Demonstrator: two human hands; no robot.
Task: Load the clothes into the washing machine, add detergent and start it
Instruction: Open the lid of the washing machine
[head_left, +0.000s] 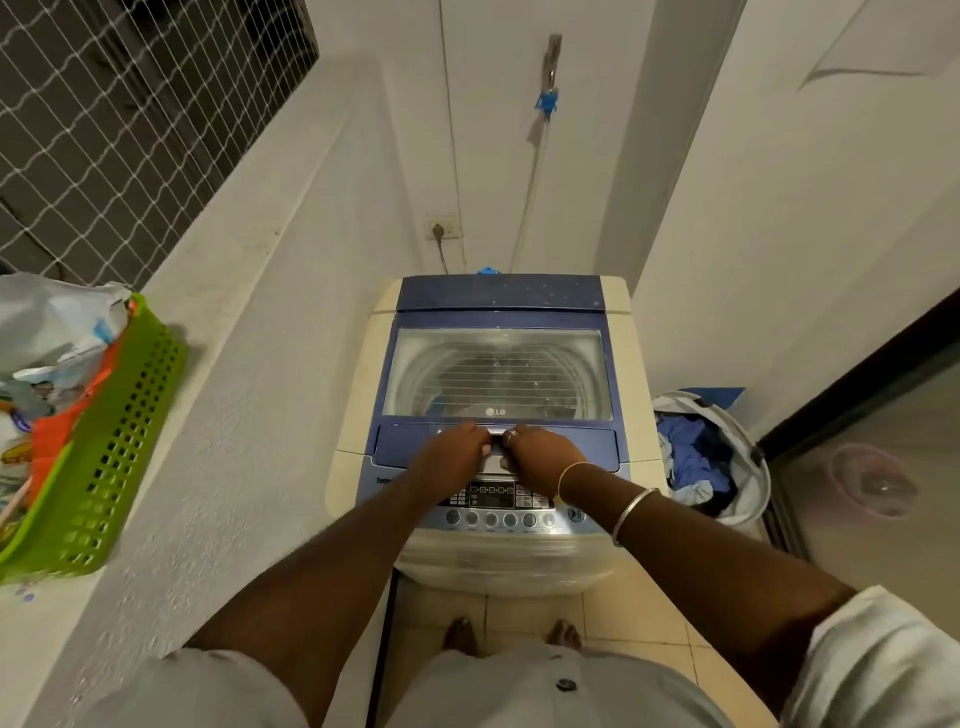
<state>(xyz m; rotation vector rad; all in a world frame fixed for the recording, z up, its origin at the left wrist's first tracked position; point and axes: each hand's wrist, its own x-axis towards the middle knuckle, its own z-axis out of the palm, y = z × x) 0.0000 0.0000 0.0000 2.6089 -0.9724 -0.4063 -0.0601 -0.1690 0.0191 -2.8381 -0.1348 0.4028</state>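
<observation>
Blue-framed lid (498, 374) of the washing machine (358, 410) lies closed, so I have both hands at its front edge. My left hand (457, 449) and right hand (540, 453) sit side by side, fingers curled on the silver lid handle (497, 433), placed to lift it, I judge. The clothes (688, 457) wait unloaded in the hamper (753, 457) just right of the machine. A green basket (104, 467) of packets sits on the left ledge.

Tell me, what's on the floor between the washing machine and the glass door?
A white laundry basket holding blue clothes stands there, right beside the washing machine, seen in the head view.
</observation>
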